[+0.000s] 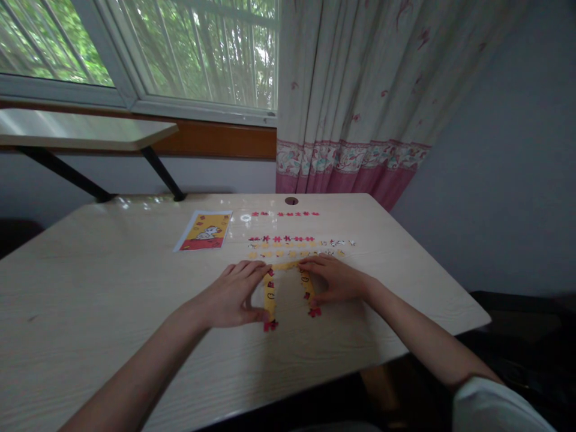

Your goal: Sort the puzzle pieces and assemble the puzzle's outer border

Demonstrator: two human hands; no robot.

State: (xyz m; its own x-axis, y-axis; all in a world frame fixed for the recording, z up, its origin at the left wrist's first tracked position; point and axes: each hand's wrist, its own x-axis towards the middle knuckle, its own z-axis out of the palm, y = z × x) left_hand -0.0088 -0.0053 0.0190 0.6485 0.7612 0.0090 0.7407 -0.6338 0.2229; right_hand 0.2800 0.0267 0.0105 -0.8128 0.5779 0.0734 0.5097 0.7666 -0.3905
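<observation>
A partly joined jigsaw puzzle border [269,294] lies flat on the table, three-sided, with its gap towards me. It is yellow with small dark and red drawings and has red pieces at its near ends. My left hand [234,295] grips the left strip, index finger at the upper corner and thumb near the bottom. On the other side, my right hand [336,279] has its fingers on the upper right corner and its thumb low on the right strip. Both hands partly cover the border. Just beyond lie rows of loose yellow puzzle pieces [288,245].
A picture sheet [206,233] with a white animal on yellow and red lies left of the pieces. Red pieces [286,214] form a farther row. A round hole [291,201] is near the table's back edge. A raised shelf [85,129] stands at the back left; a curtain [351,108] hangs behind.
</observation>
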